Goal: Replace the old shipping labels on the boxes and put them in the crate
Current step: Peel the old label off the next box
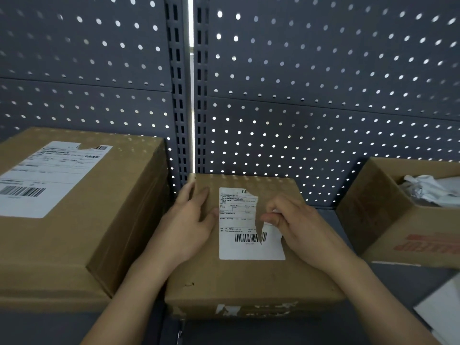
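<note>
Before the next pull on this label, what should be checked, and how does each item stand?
1. Left hand presses the small box steady: ok.
2. Right hand pinches the old label at its torn edge: ok.
3. Label intact for a one-piece peel: not ok, it is ripped down to the barcode.
4. Open carton holding paper scraps stands at the right: ok.
5. Replacement label at hand: cannot tell.
</note>
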Demonstrator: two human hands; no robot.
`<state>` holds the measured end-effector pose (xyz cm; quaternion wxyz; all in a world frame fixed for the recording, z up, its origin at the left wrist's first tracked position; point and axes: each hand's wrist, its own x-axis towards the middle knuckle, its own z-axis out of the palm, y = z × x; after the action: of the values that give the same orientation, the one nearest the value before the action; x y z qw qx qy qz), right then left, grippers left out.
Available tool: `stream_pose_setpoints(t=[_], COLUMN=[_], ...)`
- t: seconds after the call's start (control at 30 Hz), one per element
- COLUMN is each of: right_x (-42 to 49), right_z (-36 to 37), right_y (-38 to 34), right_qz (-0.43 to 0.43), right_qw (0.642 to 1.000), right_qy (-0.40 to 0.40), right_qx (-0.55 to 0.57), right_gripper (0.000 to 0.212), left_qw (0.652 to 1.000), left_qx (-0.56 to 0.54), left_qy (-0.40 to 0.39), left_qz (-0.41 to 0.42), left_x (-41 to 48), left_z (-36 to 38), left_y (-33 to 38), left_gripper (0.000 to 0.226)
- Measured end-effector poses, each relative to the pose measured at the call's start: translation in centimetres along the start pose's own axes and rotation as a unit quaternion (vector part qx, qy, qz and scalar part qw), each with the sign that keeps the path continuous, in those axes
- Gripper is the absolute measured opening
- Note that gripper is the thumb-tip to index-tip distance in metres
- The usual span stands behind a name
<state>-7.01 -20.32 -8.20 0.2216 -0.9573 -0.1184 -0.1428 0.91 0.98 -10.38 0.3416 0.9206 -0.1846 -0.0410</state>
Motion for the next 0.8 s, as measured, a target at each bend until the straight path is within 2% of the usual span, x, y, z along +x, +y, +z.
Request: stream_pose_setpoints(t=[0.27,0.37,0.53,0.73,0.8], right_x=[-0.9,-1.0,-1.3,-1.6,-1.5], right_z=[-0.3,-0.4,-0.3,0.3,0.0], right_y=[-0.2,-0.1,0.3,0.8,0.9], right_qz=[0.013,0.022,0.011,-0.013,-0.015], right_qw=[0.999,0.997,0.997,0.996,0.990], right_qy=[0.001,0.013,0.022,0.054,0.101], right_qx=[0.046,0.068,0.078,0.076,0.095], right_gripper=[0.024,0.015,0.016,0.018,0.011], left_qw=[0.999,0.999,0.999,0.999,0.999], left_qx=[0.040,0.040,0.030,0.035,0.037], left_qy=[0.023,0.028,0.030,0.035,0.036], left_qz=[0.009,0.008,0.009,0.010,0.011], left_x=[-0.6,-0.6,-0.7,-0.7,-0.7], left_z=[1.4,1.4,1.4,1.5,1.4], left_y=[0.3,0.2,0.1,0.2,0.2], left_gripper=[0.060,0.059,0.059,0.059,0.059])
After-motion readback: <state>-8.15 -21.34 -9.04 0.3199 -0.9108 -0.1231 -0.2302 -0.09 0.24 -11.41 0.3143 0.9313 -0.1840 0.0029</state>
